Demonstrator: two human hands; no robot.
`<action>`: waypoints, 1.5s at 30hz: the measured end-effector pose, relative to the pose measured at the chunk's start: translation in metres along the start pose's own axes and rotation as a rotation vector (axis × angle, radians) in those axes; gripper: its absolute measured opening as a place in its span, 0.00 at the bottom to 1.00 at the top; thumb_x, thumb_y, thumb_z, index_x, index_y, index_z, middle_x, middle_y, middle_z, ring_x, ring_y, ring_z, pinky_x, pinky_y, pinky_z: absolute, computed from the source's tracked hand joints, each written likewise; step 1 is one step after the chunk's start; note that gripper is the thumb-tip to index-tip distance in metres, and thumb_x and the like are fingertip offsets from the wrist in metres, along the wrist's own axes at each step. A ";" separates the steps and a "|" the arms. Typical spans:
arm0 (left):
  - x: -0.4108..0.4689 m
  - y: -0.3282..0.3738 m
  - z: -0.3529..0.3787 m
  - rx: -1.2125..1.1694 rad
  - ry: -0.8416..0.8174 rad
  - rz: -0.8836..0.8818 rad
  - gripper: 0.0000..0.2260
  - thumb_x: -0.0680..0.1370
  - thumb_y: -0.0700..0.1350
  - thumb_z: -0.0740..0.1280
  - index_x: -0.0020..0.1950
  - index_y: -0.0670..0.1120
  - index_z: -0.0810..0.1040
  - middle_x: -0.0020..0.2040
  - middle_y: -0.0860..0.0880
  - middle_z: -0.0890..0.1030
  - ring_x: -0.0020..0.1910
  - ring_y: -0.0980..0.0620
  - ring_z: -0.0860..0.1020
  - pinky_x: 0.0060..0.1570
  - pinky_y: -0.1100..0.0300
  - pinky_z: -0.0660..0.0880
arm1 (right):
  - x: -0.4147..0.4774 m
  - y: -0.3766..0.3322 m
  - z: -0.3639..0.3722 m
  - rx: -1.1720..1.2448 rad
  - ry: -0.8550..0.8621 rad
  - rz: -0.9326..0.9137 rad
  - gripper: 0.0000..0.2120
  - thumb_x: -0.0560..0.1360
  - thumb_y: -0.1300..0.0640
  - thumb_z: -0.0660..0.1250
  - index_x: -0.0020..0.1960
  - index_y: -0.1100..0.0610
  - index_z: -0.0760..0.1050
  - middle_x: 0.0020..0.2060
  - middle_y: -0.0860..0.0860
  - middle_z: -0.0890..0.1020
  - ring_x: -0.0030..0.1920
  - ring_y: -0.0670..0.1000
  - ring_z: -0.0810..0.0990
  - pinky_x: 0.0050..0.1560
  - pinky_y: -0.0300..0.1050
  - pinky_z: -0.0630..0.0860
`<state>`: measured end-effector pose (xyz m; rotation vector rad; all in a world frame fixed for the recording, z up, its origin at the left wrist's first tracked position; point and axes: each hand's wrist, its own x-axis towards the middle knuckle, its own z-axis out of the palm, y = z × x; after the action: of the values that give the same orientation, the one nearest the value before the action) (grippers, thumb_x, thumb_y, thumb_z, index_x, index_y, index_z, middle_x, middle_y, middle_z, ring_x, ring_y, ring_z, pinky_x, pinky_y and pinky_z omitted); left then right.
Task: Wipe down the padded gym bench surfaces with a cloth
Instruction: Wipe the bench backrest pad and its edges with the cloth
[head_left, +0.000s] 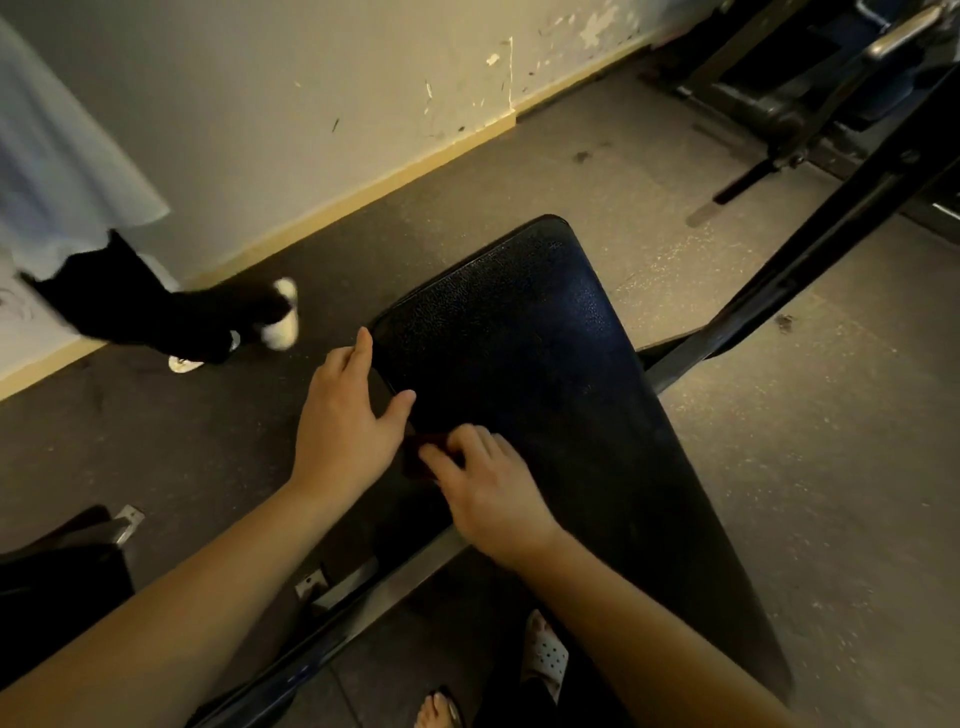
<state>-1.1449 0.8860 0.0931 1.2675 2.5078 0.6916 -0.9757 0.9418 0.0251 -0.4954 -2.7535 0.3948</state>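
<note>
Head view: a black padded bench (545, 353), pebbled vinyl with rounded corners, slants across a speckled floor (779, 467). The left hand (343, 421) rests on the pad's left edge, fingers straight, thumb spread. Just beside it, the right hand (488, 488) curls its fingers over a small dark red cloth (423, 453) on the pad.

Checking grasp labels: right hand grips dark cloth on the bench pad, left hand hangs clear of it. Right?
No: head view shows the left hand resting on the edge of the bench pad. The right hand does grip the dark cloth.
</note>
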 end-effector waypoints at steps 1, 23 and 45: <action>-0.001 -0.001 0.000 0.013 -0.006 -0.001 0.38 0.80 0.53 0.70 0.84 0.46 0.54 0.77 0.44 0.66 0.76 0.44 0.64 0.70 0.49 0.67 | -0.001 0.019 -0.003 -0.025 0.043 0.003 0.19 0.77 0.56 0.69 0.67 0.56 0.74 0.53 0.57 0.75 0.49 0.56 0.76 0.49 0.53 0.79; -0.021 0.003 0.036 0.563 0.019 0.336 0.47 0.75 0.66 0.69 0.83 0.41 0.54 0.83 0.38 0.52 0.83 0.39 0.50 0.79 0.36 0.54 | -0.024 0.109 -0.020 0.263 0.506 1.038 0.14 0.82 0.55 0.65 0.67 0.54 0.73 0.61 0.54 0.73 0.56 0.50 0.77 0.60 0.51 0.78; -0.020 0.000 0.038 0.601 0.042 0.376 0.47 0.75 0.67 0.67 0.83 0.40 0.56 0.83 0.37 0.53 0.82 0.37 0.50 0.77 0.35 0.56 | -0.052 0.094 -0.010 0.325 0.464 1.006 0.13 0.81 0.53 0.65 0.65 0.54 0.74 0.57 0.52 0.73 0.52 0.52 0.78 0.57 0.55 0.80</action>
<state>-1.1172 0.8815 0.0608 1.9696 2.6331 0.0036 -0.8987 1.0093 -0.0089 -1.6127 -1.7715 0.7954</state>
